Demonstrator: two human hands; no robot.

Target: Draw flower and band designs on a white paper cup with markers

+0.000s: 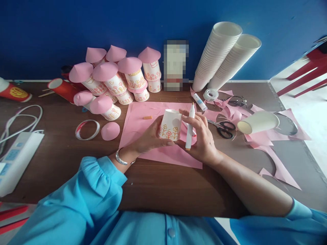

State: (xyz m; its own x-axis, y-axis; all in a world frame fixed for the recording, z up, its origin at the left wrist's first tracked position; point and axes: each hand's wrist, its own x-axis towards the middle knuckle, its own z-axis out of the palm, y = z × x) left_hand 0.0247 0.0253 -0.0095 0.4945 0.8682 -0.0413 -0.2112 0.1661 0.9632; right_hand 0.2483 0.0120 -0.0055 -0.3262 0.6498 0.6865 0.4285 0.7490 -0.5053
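Note:
A white paper cup (pixel 170 119) with orange and red flowers drawn along its lower edge is gripped by my left hand (pixel 150 137). It sits over a pink paper sheet (pixel 135 115). My right hand (pixel 205 139) holds a white marker (pixel 189 134) upright between its fingers, and its index finger reaches the cup's right side. Behind that marker a small red and white thing shows in the same hand, partly hidden. On the sheet lies an orange marker cap (pixel 148 117).
Several decorated cup towers with pink cone roofs (pixel 106 71) stand at the back left, near a tape roll (pixel 87 130) and pink cone (pixel 110 131). To the right are scissors (pixel 223 128), a glue stick (pixel 199 101), paper scraps (pixel 283 166), a cup (pixel 260 121) and stacked cups (pixel 217 54).

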